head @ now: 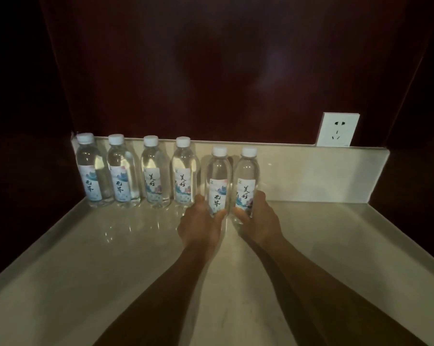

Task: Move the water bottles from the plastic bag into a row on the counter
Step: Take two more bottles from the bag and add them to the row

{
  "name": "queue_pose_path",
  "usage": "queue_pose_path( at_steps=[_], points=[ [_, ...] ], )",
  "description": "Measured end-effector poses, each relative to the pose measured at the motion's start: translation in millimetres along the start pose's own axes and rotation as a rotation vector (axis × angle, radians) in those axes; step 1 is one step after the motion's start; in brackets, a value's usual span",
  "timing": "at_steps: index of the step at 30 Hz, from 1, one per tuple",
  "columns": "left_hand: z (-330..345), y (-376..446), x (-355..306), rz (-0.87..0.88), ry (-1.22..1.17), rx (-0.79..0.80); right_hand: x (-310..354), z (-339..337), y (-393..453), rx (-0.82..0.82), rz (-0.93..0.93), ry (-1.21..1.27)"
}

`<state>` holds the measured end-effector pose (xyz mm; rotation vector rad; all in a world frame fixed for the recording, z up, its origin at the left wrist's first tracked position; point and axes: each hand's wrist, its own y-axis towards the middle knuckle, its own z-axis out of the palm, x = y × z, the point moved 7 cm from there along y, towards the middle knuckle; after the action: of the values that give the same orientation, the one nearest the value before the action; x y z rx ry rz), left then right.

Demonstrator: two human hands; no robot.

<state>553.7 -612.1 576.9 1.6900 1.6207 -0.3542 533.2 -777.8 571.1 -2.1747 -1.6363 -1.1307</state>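
Observation:
Several clear water bottles with white caps and printed labels stand upright in a row along the back of the pale counter (86,245), starting with the leftmost bottle (89,171). My left hand (201,221) grips the base of an upright bottle (218,181) just right of the row. Beside it, my right hand (258,218) holds the base of another upright bottle (247,181). Both held bottles sit a little nearer to me than the row. No plastic bag is in view.
A low pale backsplash (310,173) runs behind the counter, under a dark red wall. A white wall socket (338,129) sits above the backsplash at the right. Dark panels close in both sides of the counter.

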Motion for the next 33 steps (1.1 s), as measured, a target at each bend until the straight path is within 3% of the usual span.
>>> queue_pose_path(
  at_steps=[12, 20, 33],
  points=[
    [14.1, 22.6, -6.9, 0.013, 0.008, 0.025, -5.3, 14.6, 27.4, -0.028, -0.002, 0.098],
    [16.9, 23.4, -8.9, 0.005, 0.016, 0.004, -10.1, 14.8, 33.8, -0.039, -0.008, -0.015],
    [21.3, 26.3, -3.2, 0.003, 0.016, -0.011, -9.8, 16.5, 29.9, -0.087, -0.02, 0.037]
  ],
)
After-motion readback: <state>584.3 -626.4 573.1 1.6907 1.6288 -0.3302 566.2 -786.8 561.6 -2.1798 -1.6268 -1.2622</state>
